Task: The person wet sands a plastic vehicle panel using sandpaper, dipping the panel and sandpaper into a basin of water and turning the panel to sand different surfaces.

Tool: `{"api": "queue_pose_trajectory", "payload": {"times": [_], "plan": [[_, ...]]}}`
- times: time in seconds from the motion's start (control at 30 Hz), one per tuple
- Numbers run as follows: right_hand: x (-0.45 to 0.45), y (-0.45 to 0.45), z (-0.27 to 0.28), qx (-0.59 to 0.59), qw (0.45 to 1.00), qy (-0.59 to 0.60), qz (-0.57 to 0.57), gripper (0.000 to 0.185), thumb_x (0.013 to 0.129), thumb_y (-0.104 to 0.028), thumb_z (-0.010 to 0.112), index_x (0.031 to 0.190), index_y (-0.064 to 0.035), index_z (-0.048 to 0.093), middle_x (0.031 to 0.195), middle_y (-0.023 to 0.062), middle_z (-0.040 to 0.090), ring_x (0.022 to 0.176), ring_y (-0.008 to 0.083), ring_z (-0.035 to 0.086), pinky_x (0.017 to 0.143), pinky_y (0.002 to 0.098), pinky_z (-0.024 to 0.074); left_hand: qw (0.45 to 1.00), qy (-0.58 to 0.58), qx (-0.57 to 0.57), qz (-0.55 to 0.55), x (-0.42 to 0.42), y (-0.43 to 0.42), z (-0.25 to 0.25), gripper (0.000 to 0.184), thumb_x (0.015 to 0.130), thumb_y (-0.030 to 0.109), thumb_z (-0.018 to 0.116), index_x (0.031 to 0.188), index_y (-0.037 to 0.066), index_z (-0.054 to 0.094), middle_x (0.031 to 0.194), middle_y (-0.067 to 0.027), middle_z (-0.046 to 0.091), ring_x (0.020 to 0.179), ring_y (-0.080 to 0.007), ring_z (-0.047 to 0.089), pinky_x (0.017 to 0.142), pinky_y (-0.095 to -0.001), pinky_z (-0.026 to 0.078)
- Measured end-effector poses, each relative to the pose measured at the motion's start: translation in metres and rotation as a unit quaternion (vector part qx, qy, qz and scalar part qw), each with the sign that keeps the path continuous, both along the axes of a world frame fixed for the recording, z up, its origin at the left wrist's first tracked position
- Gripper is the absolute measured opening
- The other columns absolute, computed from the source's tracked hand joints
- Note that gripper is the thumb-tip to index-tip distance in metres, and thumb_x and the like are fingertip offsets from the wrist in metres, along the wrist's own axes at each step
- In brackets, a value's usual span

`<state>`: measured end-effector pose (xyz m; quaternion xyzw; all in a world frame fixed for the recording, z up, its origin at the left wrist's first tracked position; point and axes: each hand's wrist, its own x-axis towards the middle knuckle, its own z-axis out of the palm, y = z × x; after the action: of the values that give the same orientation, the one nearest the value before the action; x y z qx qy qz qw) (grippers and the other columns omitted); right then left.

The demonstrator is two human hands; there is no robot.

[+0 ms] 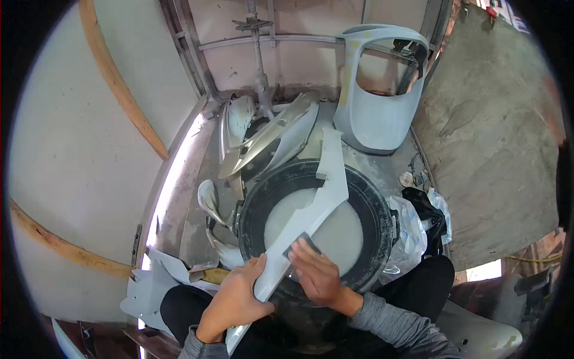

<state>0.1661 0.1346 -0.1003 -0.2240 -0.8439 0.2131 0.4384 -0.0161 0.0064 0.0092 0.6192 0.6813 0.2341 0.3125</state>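
Note:
A long white plastic panel [317, 209], shaped like a motorcycle body trim, lies slantwise over a black tub [254, 200]. Cloudy whitish water [347, 239] fills the lower part of the tub. My left hand [236, 296] is wrapped round the panel's near end. Against the panel's right edge, my right hand [317, 272] presses a small dark grey piece of sandpaper [306, 242] under its fingers. The fingers hide part of that piece.
Several silvery body panels [275, 131] are piled behind the tub. A pale grey fairing [376, 116] stands at the back right. Plastic bags [409, 230] lie right of the tub, and more white panels [146, 293] sit by my left knee. A stained board [490, 149] leans at right.

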Motion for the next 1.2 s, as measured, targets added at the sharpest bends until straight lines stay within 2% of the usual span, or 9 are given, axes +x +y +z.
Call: {"api": "queue_pose_trajectory", "payload": {"times": [0.07,0.2,0.33,0.47,0.6,0.67,0.8,0.97,1.2], "plan": [[0.009,0.013,-0.018,0.072,0.996,-0.056,-0.010,0.030,0.096,-0.004,0.048,0.118,0.0059,0.064,0.124,0.0253,0.063,0.121,0.0386,0.059,0.106,0.0439,0.0449,1.000,-0.002,-0.010,-0.001,-0.002,-0.002,-0.003,0.094,0.054,0.016,0.078,0.136,-0.016,0.044,0.130,-0.0361,0.053,0.123,-0.0419,0.055,0.106,-0.0348,0.040],[0.008,0.049,-0.030,-0.143,0.980,0.007,-0.134,0.029,0.096,-0.007,0.049,0.115,0.0067,0.066,0.129,0.0267,0.059,0.130,0.0376,0.051,0.110,0.0408,0.0401,1.000,-0.002,-0.028,0.010,0.001,-0.003,-0.001,0.095,0.054,0.017,0.079,0.136,-0.015,0.045,0.131,-0.0353,0.054,0.124,-0.0408,0.056,0.106,-0.0350,0.040],[0.014,0.032,-0.016,-0.127,0.991,-0.024,-0.043,0.030,0.097,-0.008,0.048,0.117,0.0069,0.065,0.130,0.0281,0.057,0.131,0.0386,0.050,0.111,0.0398,0.0382,0.999,-0.019,-0.027,0.001,-0.003,-0.004,-0.001,0.091,0.058,0.021,0.077,0.135,-0.015,0.045,0.129,-0.0383,0.052,0.125,-0.0461,0.051,0.107,-0.0408,0.040],[0.019,0.072,-0.041,-0.141,0.976,-0.021,-0.162,0.030,0.096,-0.007,0.052,0.118,0.0059,0.066,0.130,0.0267,0.059,0.132,0.0360,0.050,0.112,0.0390,0.0369,1.000,-0.015,-0.011,0.003,0.000,-0.005,0.000,0.090,0.058,0.020,0.076,0.134,-0.016,0.045,0.129,-0.0394,0.052,0.125,-0.0467,0.051,0.107,-0.0397,0.040],[0.022,0.057,-0.030,-0.121,0.992,-0.005,-0.038,0.031,0.096,-0.009,0.051,0.121,0.0061,0.064,0.132,0.0287,0.056,0.133,0.0386,0.047,0.112,0.0392,0.0371,1.000,-0.007,-0.015,0.002,-0.003,-0.004,0.003,0.090,0.057,0.019,0.076,0.134,-0.017,0.045,0.129,-0.0400,0.051,0.122,-0.0477,0.053,0.106,-0.0395,0.041],[0.027,0.097,-0.050,-0.161,0.974,-0.028,-0.160,0.032,0.096,-0.009,0.053,0.122,0.0047,0.064,0.131,0.0264,0.059,0.134,0.0367,0.048,0.113,0.0404,0.0352,1.000,-0.016,-0.010,0.003,0.001,-0.004,0.003,0.090,0.057,0.018,0.075,0.134,-0.017,0.045,0.129,-0.0401,0.051,0.121,-0.0481,0.053,0.104,-0.0396,0.042],[0.009,0.036,-0.019,-0.174,0.982,0.004,-0.077,0.033,0.098,-0.012,0.049,0.121,0.0059,0.064,0.132,0.0292,0.056,0.133,0.0413,0.046,0.113,0.0400,0.0355,0.999,-0.023,-0.039,0.013,-0.003,-0.001,0.004,0.090,0.057,0.018,0.076,0.134,-0.017,0.045,0.129,-0.0403,0.051,0.121,-0.0481,0.053,0.104,-0.0394,0.042],[0.020,0.090,-0.068,-0.119,0.982,0.001,-0.146,0.034,0.100,-0.012,0.047,0.124,0.0074,0.061,0.135,0.0299,0.054,0.134,0.0390,0.047,0.114,0.0412,0.0344,0.999,-0.013,-0.033,0.005,0.001,-0.001,0.007,0.091,0.056,0.018,0.076,0.134,-0.017,0.045,0.129,-0.0403,0.051,0.122,-0.0480,0.053,0.105,-0.0400,0.042],[0.016,0.085,-0.051,-0.154,0.969,-0.030,-0.188,0.035,0.100,-0.012,0.046,0.127,0.0066,0.059,0.139,0.0285,0.051,0.137,0.0387,0.043,0.114,0.0408,0.0335,0.999,-0.008,-0.036,-0.006,-0.001,0.001,0.003,0.092,0.056,0.018,0.076,0.134,-0.018,0.043,0.129,-0.0402,0.052,0.124,-0.0476,0.052,0.106,-0.0393,0.041]]}}
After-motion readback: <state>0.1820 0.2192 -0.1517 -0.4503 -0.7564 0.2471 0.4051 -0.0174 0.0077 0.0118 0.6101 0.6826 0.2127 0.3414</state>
